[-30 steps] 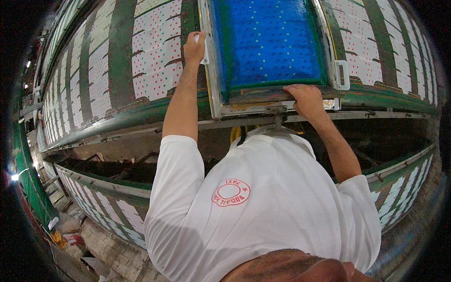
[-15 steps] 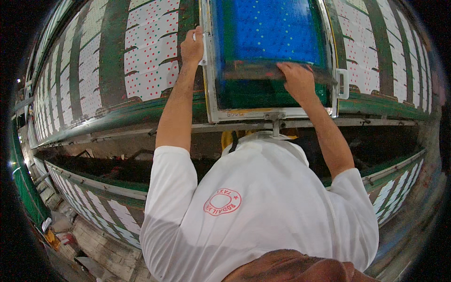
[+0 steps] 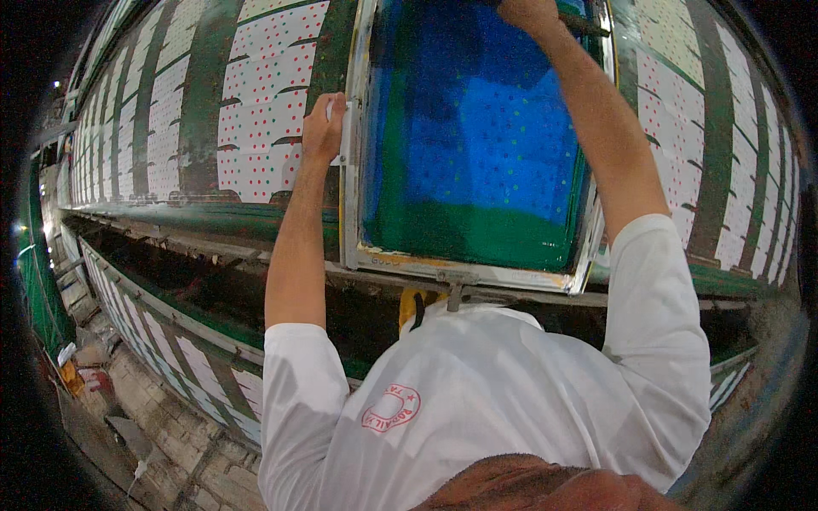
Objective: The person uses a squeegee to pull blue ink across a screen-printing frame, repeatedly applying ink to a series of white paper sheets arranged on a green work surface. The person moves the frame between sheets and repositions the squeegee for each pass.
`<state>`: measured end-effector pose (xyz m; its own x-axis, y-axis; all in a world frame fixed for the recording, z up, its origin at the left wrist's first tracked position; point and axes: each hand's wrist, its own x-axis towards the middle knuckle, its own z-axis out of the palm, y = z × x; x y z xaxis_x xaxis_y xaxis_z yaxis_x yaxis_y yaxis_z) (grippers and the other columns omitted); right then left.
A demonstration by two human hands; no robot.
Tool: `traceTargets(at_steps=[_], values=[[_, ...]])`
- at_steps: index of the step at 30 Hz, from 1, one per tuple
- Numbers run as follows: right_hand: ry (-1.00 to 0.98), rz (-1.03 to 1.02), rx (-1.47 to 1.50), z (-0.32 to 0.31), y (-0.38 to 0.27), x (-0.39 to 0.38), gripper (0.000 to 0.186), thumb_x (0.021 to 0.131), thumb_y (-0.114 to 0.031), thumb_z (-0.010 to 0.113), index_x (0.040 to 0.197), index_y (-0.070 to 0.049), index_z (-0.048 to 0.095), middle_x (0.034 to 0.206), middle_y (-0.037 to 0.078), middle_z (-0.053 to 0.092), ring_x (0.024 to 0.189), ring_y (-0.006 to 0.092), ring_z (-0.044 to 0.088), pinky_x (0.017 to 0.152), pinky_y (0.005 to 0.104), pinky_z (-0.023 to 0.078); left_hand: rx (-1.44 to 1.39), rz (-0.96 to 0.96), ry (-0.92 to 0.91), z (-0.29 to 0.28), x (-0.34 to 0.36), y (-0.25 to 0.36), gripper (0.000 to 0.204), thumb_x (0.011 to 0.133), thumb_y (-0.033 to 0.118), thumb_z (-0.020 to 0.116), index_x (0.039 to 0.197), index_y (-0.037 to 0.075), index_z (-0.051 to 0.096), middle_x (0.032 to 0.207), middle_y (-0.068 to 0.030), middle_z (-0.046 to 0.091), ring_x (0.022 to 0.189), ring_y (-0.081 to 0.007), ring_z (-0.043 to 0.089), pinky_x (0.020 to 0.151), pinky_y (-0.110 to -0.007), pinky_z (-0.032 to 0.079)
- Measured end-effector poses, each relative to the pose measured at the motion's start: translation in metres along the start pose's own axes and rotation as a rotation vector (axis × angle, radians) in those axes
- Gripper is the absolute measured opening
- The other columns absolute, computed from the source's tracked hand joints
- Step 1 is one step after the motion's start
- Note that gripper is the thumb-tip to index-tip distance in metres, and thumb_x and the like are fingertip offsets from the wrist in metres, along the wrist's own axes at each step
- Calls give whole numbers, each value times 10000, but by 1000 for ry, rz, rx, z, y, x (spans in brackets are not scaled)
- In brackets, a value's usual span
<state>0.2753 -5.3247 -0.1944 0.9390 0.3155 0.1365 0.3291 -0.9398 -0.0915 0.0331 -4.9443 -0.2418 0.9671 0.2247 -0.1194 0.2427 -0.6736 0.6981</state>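
Note:
A metal-framed printing screen (image 3: 503,274) lies in front of me on a long green table. Its mesh (image 3: 477,230) is blue in the middle with small dots, and green along the near and left edges. My left hand (image 3: 324,129) is closed around a white handle on the frame's left side. At the screen's far end my right hand (image 3: 530,14) grips a dark squeegee (image 3: 584,25) that spans toward the right rail. The top of the picture cuts off part of this hand and the squeegee.
White dotted pieces (image 3: 264,128) lie in rows on the table left of the screen, with more dotted pieces (image 3: 673,111) to its right. Behind me runs a second table with pale pieces (image 3: 200,366). A green net (image 3: 43,289) hangs at far left above a cluttered floor.
My right hand has pushed the squeegee away from me, from the screen's near part to its far end. My left hand stays on the handle. The view has shifted.

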Motion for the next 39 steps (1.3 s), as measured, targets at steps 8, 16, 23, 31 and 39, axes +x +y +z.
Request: traceTargets(at_steps=[8, 16, 23, 31, 39], values=[[-210, -75, -22, -18, 42, 75, 339, 772, -188, 635, 1015, 9, 766, 1080, 263, 738, 1044, 421, 713, 905, 514, 575, 87, -9, 19, -2, -4, 15, 623, 1025, 650, 471, 1203, 78, 646, 1098, -273, 724, 1078, -485, 676, 927, -528, 500], [-229, -193, -32, -2, 34, 69, 301, 793, -179, 630, 978, 18, 763, 1026, 268, 738, 986, 431, 719, 847, 529, 581, 89, 100, 39, 0, 1, 8, 662, 1034, 673, 414, 1185, 70, 643, 1067, -274, 712, 1068, -520, 653, 911, -541, 496], [-287, -168, 12, -28, -31, -99, 224, 847, -193, 642, 992, -82, 772, 1006, 223, 747, 938, 407, 740, 805, 536, 604, 87, 0, 0, 2, 8, 0, 778, 1046, 710, 232, 1190, 77, 661, 1119, -303, 694, 1111, -545, 618, 957, -577, 467], [-485, -75, 22, -74, -124, -324, 396, 816, -73, 714, 1206, -141, 724, 1073, 133, 732, 1058, 336, 701, 901, 483, 584, 8, 6, -48, 6, 14, -6, 857, 1042, 714, 197, 1396, 28, 568, 1332, -341, 609, 1250, -553, 552, 1083, -587, 411], [-338, -36, 127, -86, -165, -412, 385, 808, -47, 695, 1189, -97, 703, 1074, 110, 715, 1054, 307, 699, 850, 460, 589, 32, 4, -33, 6, 9, 4, 853, 1041, 713, 207, 1389, 21, 567, 1360, -320, 605, 1304, -520, 534, 1117, -578, 394]])
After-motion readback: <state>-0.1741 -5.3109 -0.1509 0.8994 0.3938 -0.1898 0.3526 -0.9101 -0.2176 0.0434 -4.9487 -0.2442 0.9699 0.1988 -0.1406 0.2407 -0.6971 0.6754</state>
